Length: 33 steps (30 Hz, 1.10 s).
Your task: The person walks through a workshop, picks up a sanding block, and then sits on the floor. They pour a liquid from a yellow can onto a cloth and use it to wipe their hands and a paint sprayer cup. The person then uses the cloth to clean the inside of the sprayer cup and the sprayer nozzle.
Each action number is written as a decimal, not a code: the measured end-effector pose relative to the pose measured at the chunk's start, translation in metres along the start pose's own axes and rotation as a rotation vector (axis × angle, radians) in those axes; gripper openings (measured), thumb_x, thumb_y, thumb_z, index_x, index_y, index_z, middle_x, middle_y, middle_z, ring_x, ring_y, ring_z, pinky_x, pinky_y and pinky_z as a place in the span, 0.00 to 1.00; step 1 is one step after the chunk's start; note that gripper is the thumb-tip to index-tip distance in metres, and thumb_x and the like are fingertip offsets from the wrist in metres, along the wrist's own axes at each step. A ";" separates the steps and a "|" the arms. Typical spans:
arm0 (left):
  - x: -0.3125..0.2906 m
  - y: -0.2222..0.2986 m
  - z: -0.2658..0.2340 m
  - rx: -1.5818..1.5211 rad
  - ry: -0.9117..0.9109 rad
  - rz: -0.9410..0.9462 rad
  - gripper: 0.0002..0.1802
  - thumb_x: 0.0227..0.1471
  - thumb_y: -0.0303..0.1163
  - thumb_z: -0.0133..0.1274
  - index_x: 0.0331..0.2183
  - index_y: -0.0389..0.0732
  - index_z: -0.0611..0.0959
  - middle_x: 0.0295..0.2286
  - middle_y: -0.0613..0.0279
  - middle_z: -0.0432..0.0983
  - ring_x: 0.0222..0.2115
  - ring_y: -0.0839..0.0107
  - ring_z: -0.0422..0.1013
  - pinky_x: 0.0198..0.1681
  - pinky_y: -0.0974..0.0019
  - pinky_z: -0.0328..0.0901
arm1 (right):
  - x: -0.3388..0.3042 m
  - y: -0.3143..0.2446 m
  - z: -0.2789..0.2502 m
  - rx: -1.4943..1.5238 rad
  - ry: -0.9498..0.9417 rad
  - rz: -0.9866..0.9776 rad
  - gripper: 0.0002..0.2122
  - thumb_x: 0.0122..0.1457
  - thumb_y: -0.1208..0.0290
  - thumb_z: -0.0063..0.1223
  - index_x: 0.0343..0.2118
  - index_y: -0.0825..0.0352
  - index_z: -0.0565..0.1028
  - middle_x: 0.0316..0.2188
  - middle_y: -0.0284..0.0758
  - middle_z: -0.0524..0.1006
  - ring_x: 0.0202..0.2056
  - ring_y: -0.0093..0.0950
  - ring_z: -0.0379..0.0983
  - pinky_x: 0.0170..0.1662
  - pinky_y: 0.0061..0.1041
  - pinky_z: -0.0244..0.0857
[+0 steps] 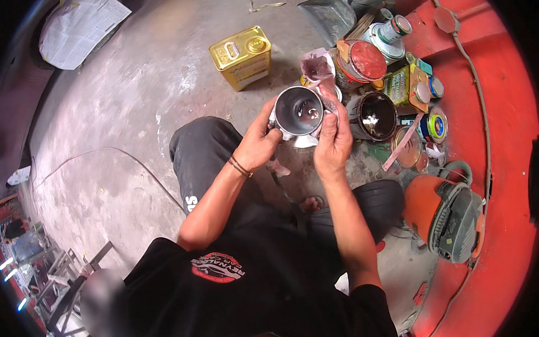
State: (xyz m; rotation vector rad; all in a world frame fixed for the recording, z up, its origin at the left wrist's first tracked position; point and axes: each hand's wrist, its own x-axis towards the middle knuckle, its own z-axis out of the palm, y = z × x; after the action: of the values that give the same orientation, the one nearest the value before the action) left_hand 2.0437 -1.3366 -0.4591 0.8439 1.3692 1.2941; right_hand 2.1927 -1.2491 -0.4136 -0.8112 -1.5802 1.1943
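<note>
One metal cup point(286, 111), glistening at its bottom, was held above the floor by the left hand point(260, 139), curled round its side, and the right hand point(334, 141), gripping with a pinkish rag point(328, 92). A bucket point(355, 119) looked dark, glossy inside; print marked the gold can point(242, 59).

From here I'd say paint workshop: stained concrete floor point(129, 98), smeared cans point(368, 60) crowding the frame's upper right, newspaper sheets point(78, 36) upper left, an orange-and-black machine point(424, 205) at right.
</note>
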 end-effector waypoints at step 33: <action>-0.170 0.017 0.049 0.639 0.996 0.224 0.41 0.53 0.13 0.55 0.67 0.38 0.65 0.59 0.45 0.72 0.59 0.54 0.71 0.58 0.62 0.67 | -0.078 0.003 0.074 1.004 -0.412 0.940 0.22 0.73 0.56 0.36 0.55 0.70 0.74 0.51 0.39 0.78 0.53 0.32 0.75 0.60 0.33 0.68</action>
State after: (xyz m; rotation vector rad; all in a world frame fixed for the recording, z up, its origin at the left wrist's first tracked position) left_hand 2.1266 -1.4831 -0.4024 0.7920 2.6314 1.5477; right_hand 2.1474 -1.3419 -0.4441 -0.6102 -0.5926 2.6432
